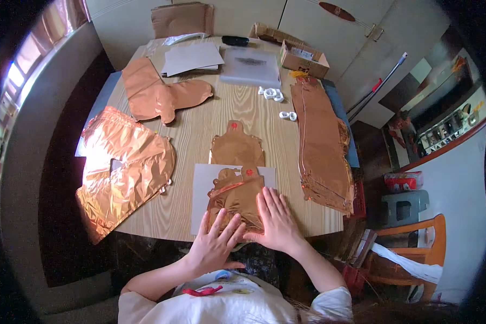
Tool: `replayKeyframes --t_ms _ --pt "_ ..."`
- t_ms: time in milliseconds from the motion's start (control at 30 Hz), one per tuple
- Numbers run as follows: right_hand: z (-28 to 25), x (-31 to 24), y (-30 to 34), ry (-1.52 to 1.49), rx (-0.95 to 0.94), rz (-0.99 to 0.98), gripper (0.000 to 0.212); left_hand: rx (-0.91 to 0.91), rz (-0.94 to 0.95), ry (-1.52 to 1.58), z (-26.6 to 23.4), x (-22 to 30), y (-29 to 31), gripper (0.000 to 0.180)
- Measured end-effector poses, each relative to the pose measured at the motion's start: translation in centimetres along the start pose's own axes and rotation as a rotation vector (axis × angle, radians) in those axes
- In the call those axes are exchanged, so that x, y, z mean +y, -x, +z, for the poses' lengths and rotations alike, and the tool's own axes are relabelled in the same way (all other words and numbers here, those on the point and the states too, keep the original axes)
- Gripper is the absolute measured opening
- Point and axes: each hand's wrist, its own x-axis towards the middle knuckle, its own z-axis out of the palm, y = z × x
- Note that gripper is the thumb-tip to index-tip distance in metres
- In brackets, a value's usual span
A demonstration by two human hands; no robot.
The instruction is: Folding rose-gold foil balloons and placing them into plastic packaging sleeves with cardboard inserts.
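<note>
On a white sheet (200, 186) at the table's near edge lies a flat, folded copper-coloured foil balloon (236, 198), with a small red mark on its upper tab. My left hand (213, 245) rests on its near left part, palm down and fingers spread. Over the near right edge of the same balloon, my right hand (278, 221) lies flat with its fingers stretched out. The thumb of the right hand comes close to the left fingertips. Just beyond, another folded foil balloon (237, 150) lies flat and partly runs to the sheet's far edge.
Unfolded foil balloons lie at the left, one shiny and crumpled (140, 156), one duller (146, 89). A long foil stack (321, 135) covers the right edge. Farther back are white sheets (191, 58), clear plastic bags (248, 73), small white rolls (272, 94) and a cardboard box (310, 66).
</note>
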Motion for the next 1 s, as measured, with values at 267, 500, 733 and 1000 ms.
replayKeyframes --t_ms 267,500,733,1000 --pt "-0.2 0.0 0.4 -0.078 -0.005 0.044 0.113 -0.001 -0.018 -0.001 -0.1 0.1 -0.1 0.099" --pt "-0.4 1.8 0.5 -0.188 -0.01 -0.057 0.113 -0.013 -0.018 -0.021 -0.3 0.2 -0.2 0.1" --pt "-0.9 2.2 0.6 -0.243 -0.001 -0.07 0.101 0.004 -0.042 0.013 -0.5 -0.7 0.6 0.099" --pt "-0.4 1.8 0.5 -0.384 0.195 -0.018 0.074 0.04 -0.022 0.004 -0.2 -1.3 1.1 0.098"
